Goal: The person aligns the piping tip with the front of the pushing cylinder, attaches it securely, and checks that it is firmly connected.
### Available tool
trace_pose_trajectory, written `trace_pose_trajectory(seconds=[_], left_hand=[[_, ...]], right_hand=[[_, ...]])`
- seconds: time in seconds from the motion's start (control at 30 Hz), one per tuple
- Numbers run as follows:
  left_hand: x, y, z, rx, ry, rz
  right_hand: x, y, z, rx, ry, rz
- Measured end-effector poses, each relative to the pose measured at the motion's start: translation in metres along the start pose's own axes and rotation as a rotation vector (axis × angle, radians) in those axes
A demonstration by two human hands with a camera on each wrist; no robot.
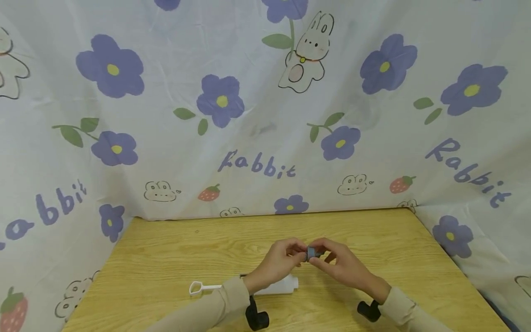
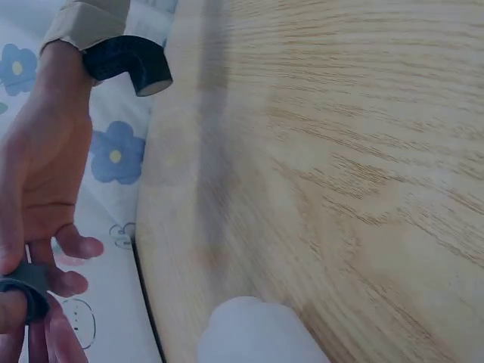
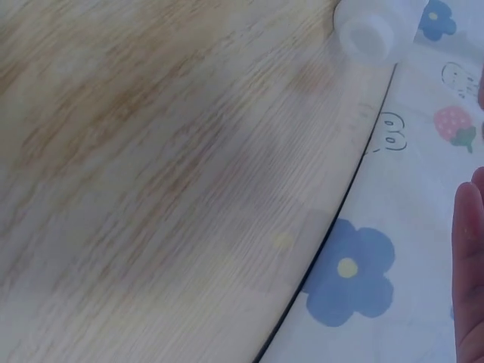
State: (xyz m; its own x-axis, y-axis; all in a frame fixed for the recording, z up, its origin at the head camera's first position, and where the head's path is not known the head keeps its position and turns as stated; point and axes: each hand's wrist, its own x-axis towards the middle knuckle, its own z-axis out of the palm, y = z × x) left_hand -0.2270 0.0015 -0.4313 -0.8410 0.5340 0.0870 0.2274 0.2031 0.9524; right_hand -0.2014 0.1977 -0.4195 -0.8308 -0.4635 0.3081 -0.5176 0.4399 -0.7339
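Above the table both hands meet at a small blue-grey cap-like piece (image 1: 311, 252), hollow and round where it shows in the left wrist view. My left hand (image 1: 274, 263) pinches its left side with thumb and fingers. From the right, my right hand (image 1: 343, 267) grips it between thumb and fingertips. Under the left forearm lies a white bottle (image 1: 284, 286) on its side, its neck pointing right. A thin white stick with an open loop end (image 1: 196, 288) extends left of that forearm; whether it joins the bottle is hidden.
The wood-grain table (image 1: 174, 253) runs back to a white cloth (image 1: 249, 138) printed with flowers and rabbits, which hangs behind and at both sides. Black camera mounts (image 1: 257, 318) are strapped on both wrists.
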Motion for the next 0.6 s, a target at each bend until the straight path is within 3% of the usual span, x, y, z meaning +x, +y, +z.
trace_pose_trajectory(seconds=[0.2, 0.4, 0.6], left_hand=[[-0.006, 0.008, 0.001, 0.035, 0.055, 0.054], [0.001, -0.006, 0.002, 0.11, 0.032, 0.107], [0.0, -0.008, -0.001, 0.1, 0.009, 0.084]], right_hand=[[0.0, -0.003, 0.0, 0.053, -0.026, -0.009], [-0.001, -0.004, 0.0, 0.068, -0.033, -0.007], [0.0, 0.001, 0.0, 0.059, -0.014, -0.034]])
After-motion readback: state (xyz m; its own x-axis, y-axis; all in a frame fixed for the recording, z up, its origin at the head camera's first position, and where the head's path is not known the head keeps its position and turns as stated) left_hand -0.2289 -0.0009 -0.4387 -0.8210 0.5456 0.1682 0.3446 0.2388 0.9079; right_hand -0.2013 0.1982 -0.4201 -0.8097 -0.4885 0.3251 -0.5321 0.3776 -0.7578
